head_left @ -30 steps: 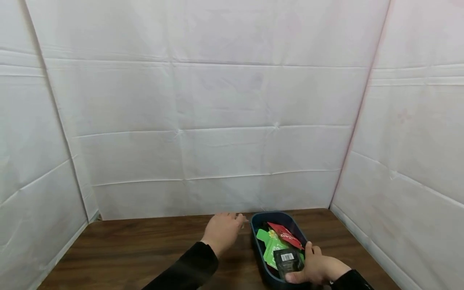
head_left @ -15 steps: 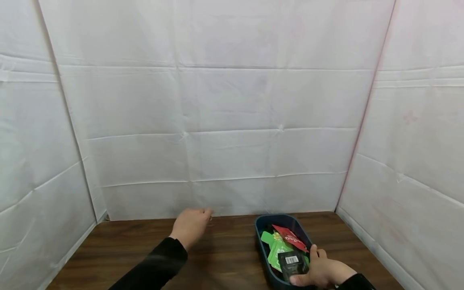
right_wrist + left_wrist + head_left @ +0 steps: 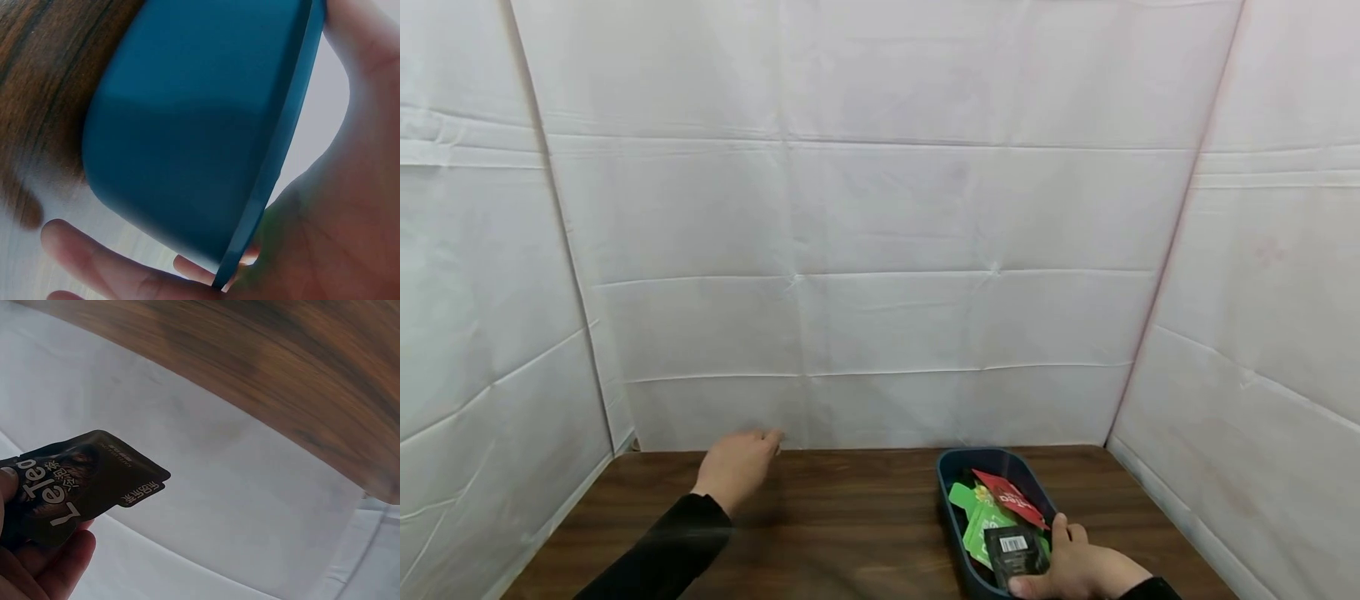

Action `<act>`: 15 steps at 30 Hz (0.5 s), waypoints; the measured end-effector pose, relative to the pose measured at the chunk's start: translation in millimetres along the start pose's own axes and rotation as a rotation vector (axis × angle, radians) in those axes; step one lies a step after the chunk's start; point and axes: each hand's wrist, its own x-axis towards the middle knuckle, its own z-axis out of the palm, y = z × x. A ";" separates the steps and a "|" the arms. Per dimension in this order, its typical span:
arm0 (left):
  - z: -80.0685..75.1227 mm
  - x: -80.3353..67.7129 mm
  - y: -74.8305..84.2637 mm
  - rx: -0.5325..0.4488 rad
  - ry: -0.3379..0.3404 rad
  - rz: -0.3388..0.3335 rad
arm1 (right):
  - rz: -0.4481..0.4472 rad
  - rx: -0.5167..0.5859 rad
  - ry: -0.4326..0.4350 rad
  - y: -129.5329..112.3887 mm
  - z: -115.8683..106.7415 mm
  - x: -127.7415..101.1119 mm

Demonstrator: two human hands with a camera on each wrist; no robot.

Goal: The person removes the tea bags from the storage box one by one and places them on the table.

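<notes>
My left hand [image 3: 737, 467] is over the back left of the table, near the white back wall. In the left wrist view it pinches a black tea sachet [image 3: 81, 481] lettered "LeTea", thumb on the printed face and fingers behind. The head view hides that sachet behind the hand. At the right, my right hand [image 3: 1078, 567] grips the near right rim of a dark blue plastic bin [image 3: 181, 125], its thumb over the inner side. Inside the bin lie a red sachet [image 3: 1011, 500], green sachets [image 3: 985, 527] and a black sachet [image 3: 1017, 552] with a white barcode label.
The bin stands on a dark brown wooden table [image 3: 850, 517]. White sheeting [image 3: 880, 317] encloses it at the back, left and right, meeting the table's far edge.
My left hand has travelled leftward from beside the bin to the back left of the table. My right hand keeps its grip on the rim. The head view has shifted slightly.
</notes>
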 end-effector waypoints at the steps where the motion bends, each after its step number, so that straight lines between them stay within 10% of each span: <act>1: 0.8 -2.6 -4.1 0.001 0.010 -0.007 | 0.000 0.000 0.001 -1.2 -0.3 -1.7; 15: 9.2 -45.2 -57.7 -0.006 0.025 -0.083 | 0.002 -0.007 0.000 -12.1 -3.2 -19.7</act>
